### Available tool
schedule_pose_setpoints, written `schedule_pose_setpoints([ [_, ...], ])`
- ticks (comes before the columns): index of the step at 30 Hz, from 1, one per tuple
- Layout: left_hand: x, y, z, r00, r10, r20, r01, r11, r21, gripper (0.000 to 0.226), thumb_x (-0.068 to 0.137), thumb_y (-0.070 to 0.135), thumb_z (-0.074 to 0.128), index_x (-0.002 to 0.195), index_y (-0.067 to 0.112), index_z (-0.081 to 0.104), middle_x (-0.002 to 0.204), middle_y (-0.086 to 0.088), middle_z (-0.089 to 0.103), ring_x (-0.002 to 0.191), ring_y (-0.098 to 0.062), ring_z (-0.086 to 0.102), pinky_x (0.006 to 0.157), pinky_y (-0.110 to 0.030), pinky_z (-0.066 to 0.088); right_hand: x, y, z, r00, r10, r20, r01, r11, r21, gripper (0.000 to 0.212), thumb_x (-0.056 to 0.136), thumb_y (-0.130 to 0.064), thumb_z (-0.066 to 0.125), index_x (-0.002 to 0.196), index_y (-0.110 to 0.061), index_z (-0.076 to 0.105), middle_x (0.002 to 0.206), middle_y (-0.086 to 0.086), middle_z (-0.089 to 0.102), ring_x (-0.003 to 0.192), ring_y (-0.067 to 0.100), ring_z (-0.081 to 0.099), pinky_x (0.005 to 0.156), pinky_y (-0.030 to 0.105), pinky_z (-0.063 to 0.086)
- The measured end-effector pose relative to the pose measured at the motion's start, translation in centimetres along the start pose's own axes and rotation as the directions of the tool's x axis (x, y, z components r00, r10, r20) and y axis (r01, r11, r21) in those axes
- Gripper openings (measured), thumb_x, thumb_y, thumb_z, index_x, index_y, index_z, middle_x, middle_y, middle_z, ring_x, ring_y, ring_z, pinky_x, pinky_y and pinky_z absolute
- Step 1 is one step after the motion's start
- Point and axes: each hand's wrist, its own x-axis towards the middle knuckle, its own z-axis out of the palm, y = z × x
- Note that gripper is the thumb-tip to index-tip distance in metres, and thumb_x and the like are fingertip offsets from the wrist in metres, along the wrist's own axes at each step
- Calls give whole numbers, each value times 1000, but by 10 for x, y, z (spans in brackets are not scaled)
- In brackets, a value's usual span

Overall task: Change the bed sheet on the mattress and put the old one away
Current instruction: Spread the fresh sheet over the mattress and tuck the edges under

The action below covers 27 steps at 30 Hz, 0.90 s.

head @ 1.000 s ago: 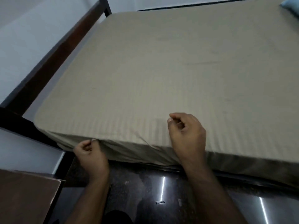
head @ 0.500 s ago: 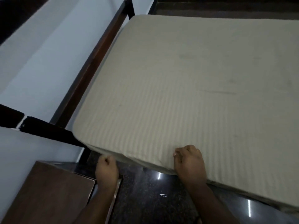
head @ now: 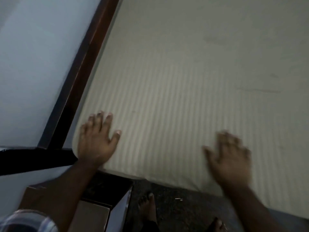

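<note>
A beige striped bed sheet (head: 184, 77) covers the mattress and fills most of the head view. My left hand (head: 96, 139) lies flat and open on the sheet at the mattress's near left corner, fingers spread. My right hand (head: 229, 156) is also open, palm down on the sheet near the front edge, and is blurred by motion. Neither hand holds any cloth. The sheet looks smooth, with a few faint creases at the right.
A dark wooden bed frame rail (head: 80, 72) runs along the mattress's left side against a pale wall (head: 33, 64). A brown bedside cabinet (head: 93, 210) stands at the lower left. My bare feet (head: 148, 206) are on the dark floor (head: 192, 206) below the mattress edge.
Both hands have let go of the sheet's front edge and moved up onto the mattress top, now spread flat. The view has swung closer to the near left corner.
</note>
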Motion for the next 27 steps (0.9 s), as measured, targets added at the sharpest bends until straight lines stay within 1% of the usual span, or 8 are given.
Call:
schedule_pose_setpoints([
  [3, 17, -32, -11, 938, -339, 65, 344, 903, -258, 76, 97, 63, 34, 159, 21, 19, 161, -21, 28, 144, -44, 33, 115, -56, 28, -9, 88, -25, 903, 429, 18, -429, 903, 25, 89, 92, -69, 15, 148, -4, 37, 152, 25, 38, 137, 45, 37, 107, 63, 34],
  [5, 20, -32, -18, 895, -444, 48, 430, 829, -356, 77, 96, 57, 33, 157, 12, 19, 155, -28, 33, 137, -49, 39, 111, -58, 33, -2, 67, -28, 858, 513, -26, -511, 857, 63, 90, 92, -65, 17, 148, 3, 34, 151, 33, 35, 138, 52, 33, 107, 67, 30],
  [8, 24, 7, -23, 986, -68, -149, 46, 988, -145, 70, 97, 43, 37, 155, 7, 28, 157, -26, 31, 141, -47, 34, 111, -61, 29, 17, -51, -14, 985, 82, -152, -64, 991, 115, 73, 94, -52, 34, 145, -1, 44, 151, 29, 40, 139, 49, 37, 108, 67, 31],
  [10, 30, 46, -17, 973, 216, -83, -222, 971, -83, 66, 96, 46, 36, 156, 17, 33, 162, -13, 31, 149, -38, 27, 117, -60, 19, 23, -143, -1, 972, -176, -156, 200, 969, 147, 65, 97, -52, 37, 149, -13, 44, 157, 18, 38, 145, 41, 34, 114, 66, 24],
  [13, 39, 71, 4, 918, 394, 51, -394, 919, -14, 63, 96, 54, 28, 155, 33, 32, 164, -4, 30, 151, -30, 25, 119, -60, 18, 31, -184, 10, 948, -302, -104, 316, 934, 165, 61, 98, -55, 38, 153, -27, 40, 162, 4, 32, 150, 29, 28, 119, 61, 15],
  [18, 46, 11, 1, 969, 248, 19, -248, 969, 11, 67, 95, 57, 34, 155, 26, 37, 162, -13, 31, 148, -37, 28, 119, -56, 17, 8, 0, 2, 994, 108, 7, -108, 993, -55, 76, 97, -68, 14, 158, -24, 27, 166, 5, 22, 152, 32, 20, 118, 61, 19],
  [21, 42, 27, -11, 996, 93, -9, -94, 995, -33, 68, 95, 53, 34, 154, 18, 36, 161, -17, 30, 148, -42, 23, 117, -64, 15, -12, 56, -22, 878, 478, 25, -478, 876, 60, 84, 94, -67, 12, 158, -14, 23, 165, 15, 18, 152, 37, 15, 115, 66, 18],
  [27, -45, 152, 7, 887, 460, 44, -457, 887, -63, 56, 100, 43, 33, 152, 25, 42, 160, -7, 37, 149, -33, 30, 118, -62, 19, -39, -108, 4, 984, -143, -107, 159, 975, 153, 55, 102, -44, 38, 148, -15, 48, 157, 9, 41, 147, 31, 35, 118, 60, 21],
])
